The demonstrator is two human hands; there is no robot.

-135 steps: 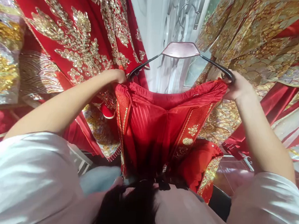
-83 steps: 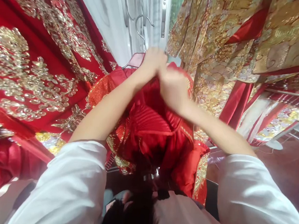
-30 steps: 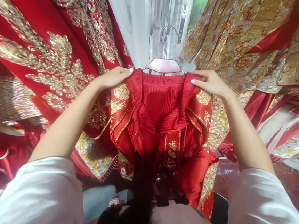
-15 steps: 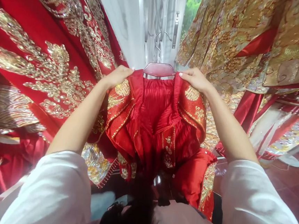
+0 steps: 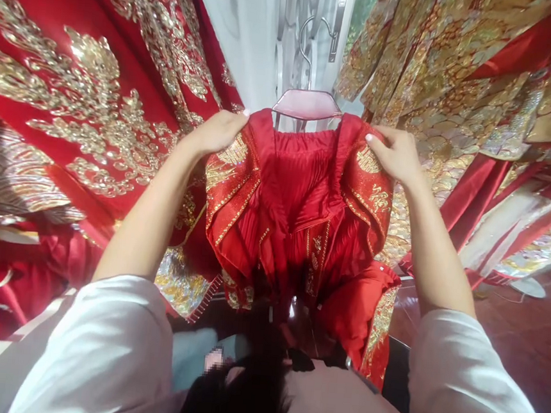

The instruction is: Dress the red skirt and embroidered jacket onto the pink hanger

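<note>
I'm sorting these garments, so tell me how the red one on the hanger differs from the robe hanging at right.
The red garment is mostly plain pleated red with gold trim; the robe is gold-embroidered nearly all over. The red garment is gripped by the left hand and right hand below a pink hanger; the robe hangs untouched. Both combine red and gold.

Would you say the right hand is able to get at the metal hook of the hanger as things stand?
Probably yes. The right hand rests on the red garment at the shoulder, just below and beside the hanger hook, and nothing stands between them; the gold robes hang off to the side.
</note>
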